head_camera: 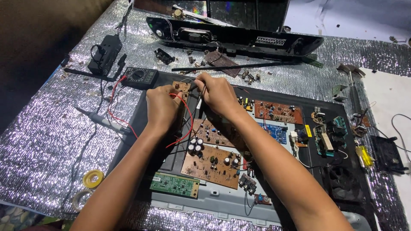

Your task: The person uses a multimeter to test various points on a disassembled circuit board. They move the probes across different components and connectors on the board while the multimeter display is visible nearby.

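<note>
Small brown circuit board (181,87), red-wired, between hands.

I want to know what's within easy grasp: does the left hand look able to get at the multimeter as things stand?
Probably yes. The left hand is at the small brown board, and the multimeter lies just beyond it on the foil mat. Only the thin red lead runs between them.

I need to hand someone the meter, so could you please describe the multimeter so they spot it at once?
Start at the black panel lying on the silver foil mat. The multimeter sits at its far left corner, beyond the left hand. It alone is flat and black with a round dial.
</note>
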